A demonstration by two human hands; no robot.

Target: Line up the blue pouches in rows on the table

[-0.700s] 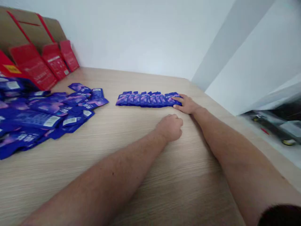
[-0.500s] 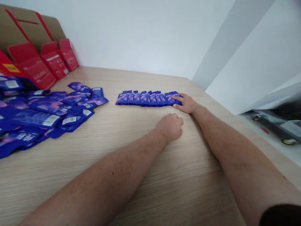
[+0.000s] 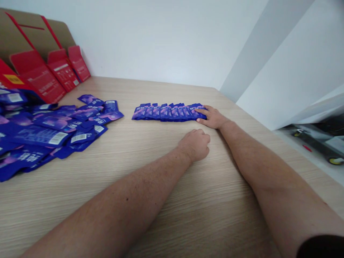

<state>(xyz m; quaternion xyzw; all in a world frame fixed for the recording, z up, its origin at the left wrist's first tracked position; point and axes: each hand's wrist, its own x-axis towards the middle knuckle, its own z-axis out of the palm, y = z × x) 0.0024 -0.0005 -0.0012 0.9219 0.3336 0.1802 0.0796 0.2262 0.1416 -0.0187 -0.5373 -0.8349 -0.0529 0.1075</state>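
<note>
A row of overlapping blue-purple sachets (image 3: 166,113) lies on the wooden table (image 3: 129,161) in front of me. My right hand (image 3: 212,117) rests at the row's right end, fingers spread and fingertips on the last sachet. Closer to me, my left hand (image 3: 197,145) is curled into a loose fist on the tabletop, apart from the row. Nothing shows in its fingers. To the left, a loose heap of the same sachets (image 3: 56,122) is spread out, some with barcodes facing up.
Open red cardboard boxes (image 3: 57,70) with brown inner flaps stand at the back left, behind the heap. A white wall (image 3: 150,43) borders the table's far edge. Beyond the right edge, a dark wheeled base (image 3: 317,143) is on the floor.
My right hand has shifted slightly left, and the sachets under its fingers sit a little closer to the row. My left hand has stayed almost still.
</note>
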